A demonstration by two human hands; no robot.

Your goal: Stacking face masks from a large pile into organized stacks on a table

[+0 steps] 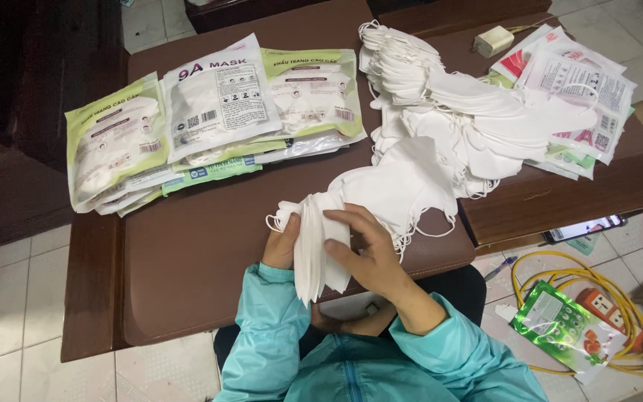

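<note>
Toward the far left corner of the brown wooden desk (187,253) lies a fanned row of sealed green-and-white plastic mask packets (210,119), overlapping like shingles so each one stays easy to pick off. Near the desk's front edge, my left hand (283,246) cups the back of a stack of white folded fabric face masks (320,249), thumb and fingers closed on its left side to keep the edges square. My right hand (366,253) lies just beside it, fingers curled over the front of the same stack, so both hands are clamped on it from opposite sides and the stack stands on edge between them, tilted slightly toward me. Just behind it, a loose heap of white masks with dangling ear loops (448,126) runs from the desk's middle to its far right, close enough for me to draw from. At the far right corner lie flat red-and-white printed packets (582,82), partly under the heap.
</note>
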